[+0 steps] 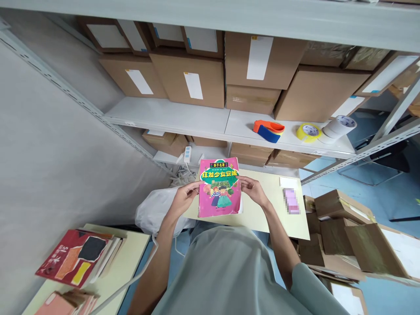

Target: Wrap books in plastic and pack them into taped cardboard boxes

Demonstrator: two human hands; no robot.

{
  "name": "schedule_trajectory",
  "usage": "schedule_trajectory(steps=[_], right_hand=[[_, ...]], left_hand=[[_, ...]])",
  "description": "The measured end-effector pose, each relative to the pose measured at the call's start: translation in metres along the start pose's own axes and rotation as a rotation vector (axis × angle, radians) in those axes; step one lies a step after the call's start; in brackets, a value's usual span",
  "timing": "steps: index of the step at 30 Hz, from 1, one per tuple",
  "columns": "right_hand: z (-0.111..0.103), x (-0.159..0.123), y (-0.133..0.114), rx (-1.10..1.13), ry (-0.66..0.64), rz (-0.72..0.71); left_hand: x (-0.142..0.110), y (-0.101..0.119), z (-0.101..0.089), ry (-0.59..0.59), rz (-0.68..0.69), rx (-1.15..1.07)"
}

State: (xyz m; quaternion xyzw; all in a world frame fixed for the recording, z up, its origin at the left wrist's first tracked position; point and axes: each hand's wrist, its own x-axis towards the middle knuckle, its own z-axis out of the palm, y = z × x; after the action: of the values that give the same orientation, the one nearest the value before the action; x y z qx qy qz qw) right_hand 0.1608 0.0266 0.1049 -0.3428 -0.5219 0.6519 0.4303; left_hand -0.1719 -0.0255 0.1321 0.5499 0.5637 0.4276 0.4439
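A pink picture book (219, 187) with a green panel and two cartoon figures on its cover is held up in front of me, cover facing me. My left hand (185, 197) grips its left edge, thumb toward the cover. On the opposite edge, my right hand (252, 190) pinches the book at about the same height. Its lower corners look worn. Behind and beneath it lies a pale yellow tabletop (262, 214). To the right of my right hand, a blurred pink-purple item (291, 201) rests on that table.
Shelves (177, 114) of cardboard boxes (193, 83) stand ahead, with tape rolls (308, 132) and an orange-blue object (269, 130). At left are stacked books (75, 258) and a white plastic bag (154, 210). Cartons (337, 236) are piled at right.
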Motion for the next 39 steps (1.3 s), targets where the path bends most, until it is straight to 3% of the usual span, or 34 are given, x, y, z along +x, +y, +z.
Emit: schedule_trajectory(steps=[5,12,21,26,30,33,39], right_hand=[[0.003,-0.001,-0.009,-0.007,0.055,0.043],[0.02,0.005,-0.029,-0.091,0.145,0.107],[0.026,0.012,-0.009,0.016,0.167,0.142],[0.027,0.018,-0.002,0.131,0.186,0.135],[0.025,0.023,0.006,0.108,0.234,0.156],[0.024,0.028,0.017,0.096,0.222,0.168],[0.042,0.046,0.042,0.183,0.236,0.135]], left_hand=[[0.002,0.009,0.002,0.086,-0.059,-0.09],[0.006,0.034,0.015,0.256,-0.077,-0.034],[0.015,0.035,0.016,0.296,-0.103,0.057],[0.014,0.048,0.015,0.318,-0.075,0.068],[0.016,0.062,0.014,0.286,-0.013,0.126],[0.018,0.072,0.021,0.195,0.008,0.074],[0.007,0.079,0.072,-0.021,0.147,0.231]])
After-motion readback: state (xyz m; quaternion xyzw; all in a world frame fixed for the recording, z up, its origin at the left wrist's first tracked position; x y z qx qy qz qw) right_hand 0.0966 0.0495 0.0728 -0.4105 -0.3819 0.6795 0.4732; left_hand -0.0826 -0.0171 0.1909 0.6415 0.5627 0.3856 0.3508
